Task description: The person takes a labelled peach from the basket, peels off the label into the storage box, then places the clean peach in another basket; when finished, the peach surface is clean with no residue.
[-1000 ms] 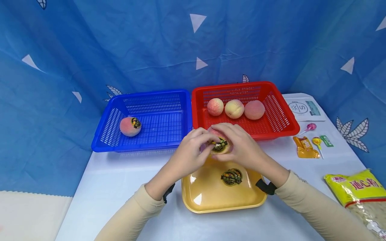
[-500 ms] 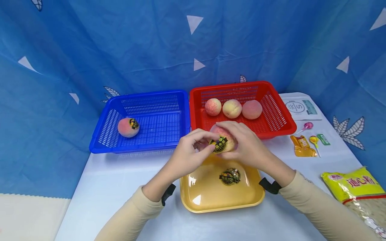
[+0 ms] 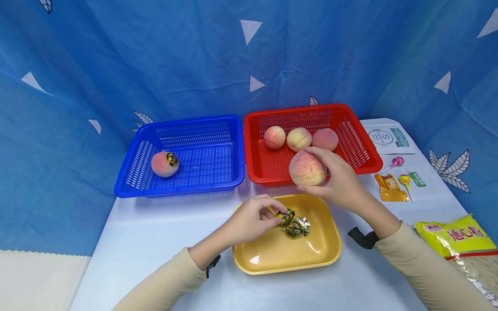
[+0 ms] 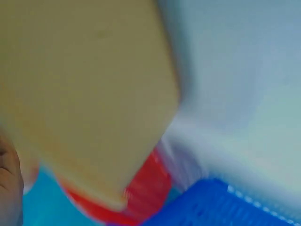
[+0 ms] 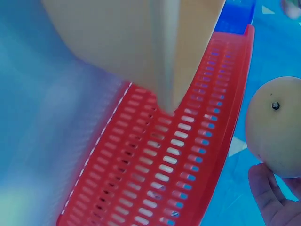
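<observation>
My right hand (image 3: 337, 178) grips a pink and cream peach (image 3: 307, 168) at the front edge of the red basket (image 3: 264, 179). In the right wrist view the same peach (image 5: 277, 125) shows a small dark stem spot. Over the yellow tray (image 3: 288, 261), my left hand (image 3: 250, 219) pinches a black and gold round sticker (image 3: 287, 217) between thumb and fingers. Beside it, crumpled stickers (image 3: 297, 228) lie on the tray floor. The left wrist view is blurred, with only part of the left hand (image 4: 9, 183) at its edge.
Three peaches (image 3: 299, 139) sit in the red basket. A stickered peach (image 3: 165, 164) lies in the blue basket (image 3: 202, 188). At the right are a white pouch (image 3: 387, 138), lollipops (image 3: 405, 180), an orange wrapped packet (image 3: 389, 190), a green packet (image 3: 418, 179) and a yellow bag (image 3: 459, 236).
The sticker has come off the peach in the left hand, which moved down to the tray. The right hand carried the peach up and right to the red basket's edge.
</observation>
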Demonstrator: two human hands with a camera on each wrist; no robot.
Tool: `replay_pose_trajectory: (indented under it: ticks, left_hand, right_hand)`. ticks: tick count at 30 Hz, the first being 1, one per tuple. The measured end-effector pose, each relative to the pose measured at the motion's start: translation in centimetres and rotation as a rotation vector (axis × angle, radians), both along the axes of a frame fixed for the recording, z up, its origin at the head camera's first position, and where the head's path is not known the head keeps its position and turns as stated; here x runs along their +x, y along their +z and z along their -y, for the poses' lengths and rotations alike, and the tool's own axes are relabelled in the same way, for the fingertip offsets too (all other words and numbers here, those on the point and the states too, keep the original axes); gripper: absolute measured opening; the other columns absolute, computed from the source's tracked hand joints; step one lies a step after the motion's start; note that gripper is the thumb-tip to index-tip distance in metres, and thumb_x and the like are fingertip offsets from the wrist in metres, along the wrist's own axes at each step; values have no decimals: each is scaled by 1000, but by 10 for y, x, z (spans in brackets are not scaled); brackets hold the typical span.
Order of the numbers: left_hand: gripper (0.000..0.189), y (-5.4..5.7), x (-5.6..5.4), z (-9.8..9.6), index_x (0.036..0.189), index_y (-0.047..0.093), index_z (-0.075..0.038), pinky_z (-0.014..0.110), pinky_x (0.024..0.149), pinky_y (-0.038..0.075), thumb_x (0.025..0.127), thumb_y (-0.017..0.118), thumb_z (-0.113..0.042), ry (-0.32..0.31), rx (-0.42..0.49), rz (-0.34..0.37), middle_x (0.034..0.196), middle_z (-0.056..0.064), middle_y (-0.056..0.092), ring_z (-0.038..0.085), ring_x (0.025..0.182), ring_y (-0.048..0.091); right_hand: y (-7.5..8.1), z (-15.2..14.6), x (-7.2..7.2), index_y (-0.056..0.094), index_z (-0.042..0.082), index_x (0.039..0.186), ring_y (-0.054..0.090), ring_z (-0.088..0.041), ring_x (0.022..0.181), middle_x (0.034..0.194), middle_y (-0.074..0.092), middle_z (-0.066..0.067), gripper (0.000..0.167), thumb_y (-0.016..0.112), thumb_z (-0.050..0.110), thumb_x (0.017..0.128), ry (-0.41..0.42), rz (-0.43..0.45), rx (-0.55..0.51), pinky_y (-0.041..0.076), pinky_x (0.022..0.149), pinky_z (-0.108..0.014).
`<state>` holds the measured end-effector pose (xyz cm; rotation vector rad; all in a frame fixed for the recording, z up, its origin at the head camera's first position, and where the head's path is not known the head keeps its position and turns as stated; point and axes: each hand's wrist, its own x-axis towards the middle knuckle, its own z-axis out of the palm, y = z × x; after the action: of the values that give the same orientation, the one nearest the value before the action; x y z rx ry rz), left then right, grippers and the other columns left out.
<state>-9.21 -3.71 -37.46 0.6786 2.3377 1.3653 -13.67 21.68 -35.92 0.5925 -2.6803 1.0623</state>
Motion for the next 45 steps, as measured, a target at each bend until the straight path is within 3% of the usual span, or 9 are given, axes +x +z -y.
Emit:
replay_pose_trajectory:
  ticks: [5,9,18,24,29,33,36,41,45]
  left_hand:
    - [19,-24,-1,-12,103,74,-13,14,67,54,87,72,-3,-117,-130,-24,96,-2,68,-3,73,61]
    - [20,-40,-3,-21,101,74,-12,11,68,50,85,72,-1,-185,-229,-108,91,-3,68,-3,74,56]
    - [24,-52,0,-30,103,75,-23,17,70,50,85,73,-7,-209,-510,-435,98,-5,64,6,84,58]
    - [22,-39,2,-28,110,73,-21,23,79,54,88,72,-15,-131,-466,-667,109,-2,62,13,97,58]
    - [31,-10,-11,-19,119,68,-15,32,93,52,90,71,-25,51,-341,-779,117,2,62,19,109,56]
    - [53,5,-31,-4,131,61,-11,43,106,48,88,72,-37,231,-346,-737,133,8,57,25,127,51]
    - [76,8,-47,6,144,49,-7,49,113,42,86,71,-50,302,-424,-640,149,11,47,29,141,41]
    - [104,2,-64,14,156,28,-4,51,121,29,82,68,-66,318,-539,-471,163,12,27,29,153,22]
    - [111,-4,-71,17,158,22,-3,48,124,23,81,64,-71,311,-567,-405,166,13,20,27,156,13]
  right_hand:
    - [-3,-8,-2,48,22,143,54,-23,122,139,55,-3,87,92,31,69,-26,24,-41,51,97,-56]
    - [-4,-11,-3,48,22,143,54,-23,122,139,54,-2,86,91,33,69,-46,47,-64,51,98,-57]
    - [-1,-16,-1,44,21,145,50,-26,128,143,51,-4,87,89,33,72,-75,101,-79,49,99,-60]
    - [-2,-24,-3,44,18,145,52,-29,127,142,52,-8,86,89,31,73,-105,84,-68,51,97,-61]
    - [-3,-34,-10,42,16,147,48,-30,129,143,50,-10,86,87,31,75,-140,78,-66,49,97,-63]
    - [-6,-44,-21,41,18,148,43,-31,132,143,45,-12,87,86,30,76,-163,79,-52,50,94,-65]
    - [-7,-53,-30,39,18,150,42,-33,132,143,44,-13,87,86,31,77,-177,114,-32,52,91,-65]
    - [-10,-68,-45,36,19,152,43,-38,131,145,43,-17,90,84,37,78,-194,215,25,53,88,-64]
    - [-13,-77,-56,33,16,154,41,-42,131,150,38,-20,94,82,44,79,-195,295,87,51,90,-65]
